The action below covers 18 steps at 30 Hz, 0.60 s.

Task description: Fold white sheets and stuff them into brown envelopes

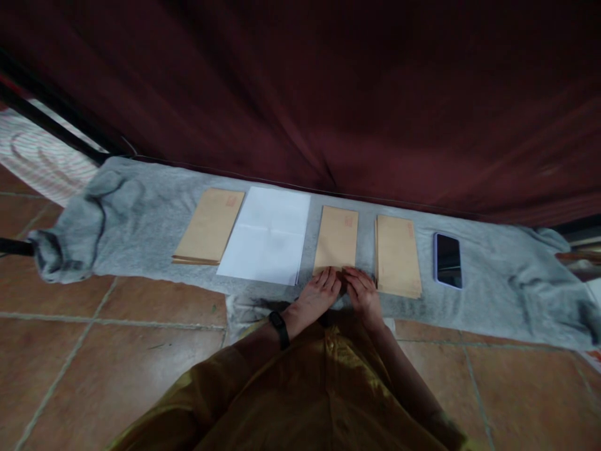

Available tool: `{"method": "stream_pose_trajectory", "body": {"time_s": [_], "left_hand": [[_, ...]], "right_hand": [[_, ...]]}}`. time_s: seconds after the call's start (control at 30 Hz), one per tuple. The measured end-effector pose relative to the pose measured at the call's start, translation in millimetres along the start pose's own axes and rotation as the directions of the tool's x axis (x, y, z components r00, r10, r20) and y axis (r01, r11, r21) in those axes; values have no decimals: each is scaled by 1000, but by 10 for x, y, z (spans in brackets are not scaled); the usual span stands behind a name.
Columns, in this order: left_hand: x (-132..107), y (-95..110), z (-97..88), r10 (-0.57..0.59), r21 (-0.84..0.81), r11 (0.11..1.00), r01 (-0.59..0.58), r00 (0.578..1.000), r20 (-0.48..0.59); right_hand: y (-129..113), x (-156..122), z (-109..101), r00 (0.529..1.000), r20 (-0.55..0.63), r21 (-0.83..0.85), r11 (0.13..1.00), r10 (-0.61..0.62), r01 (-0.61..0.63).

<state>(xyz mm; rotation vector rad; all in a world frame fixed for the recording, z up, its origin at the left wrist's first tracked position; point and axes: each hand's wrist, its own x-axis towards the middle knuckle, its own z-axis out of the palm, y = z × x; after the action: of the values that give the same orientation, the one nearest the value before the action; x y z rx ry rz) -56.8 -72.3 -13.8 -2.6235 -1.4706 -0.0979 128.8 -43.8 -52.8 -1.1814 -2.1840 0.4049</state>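
A brown paper envelope (337, 235) with small red print in its far right corner lies on a grey cloth (154, 247). At its near end, my left hand (323, 289) and my right hand (363, 295) sit side by side, fingers bent over the edge and gripping it. The thumbs and the very edge under the fingers are hidden. Left of this envelope is a stack of white paper (267, 235) with a faint crease across the top sheet. Close to my right hand, a stack of brown envelopes (398, 255) rests on the cloth.
Another stack of brown envelopes (210, 225) lies left of the white paper. A phone (448, 260) in a pale purple case lies at the right. Behind the cloth hangs a dark red curtain (300, 94). Orange floor tiles (154, 300) show below the cloth's front edge.
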Motion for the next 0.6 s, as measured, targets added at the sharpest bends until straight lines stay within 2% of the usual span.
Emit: {"method": "stream_pose_trajectory", "body": {"time_s": [0.13,0.4,0.6], "left_hand": [[-2,-9,-3,5,2,1000,-5,1000,-11],[28,72,-23,19,71,997,-19,1000,7],[53,101,-55,27,97,995,-28,1000,16]], "right_hand": [[-9,-16,2,1000,-14,-31,999,18,-19],[-4,-35,-21,999,20,-62,997,-45,46],[-9,-32,-29,999,22,-56,997,-46,47]]}}
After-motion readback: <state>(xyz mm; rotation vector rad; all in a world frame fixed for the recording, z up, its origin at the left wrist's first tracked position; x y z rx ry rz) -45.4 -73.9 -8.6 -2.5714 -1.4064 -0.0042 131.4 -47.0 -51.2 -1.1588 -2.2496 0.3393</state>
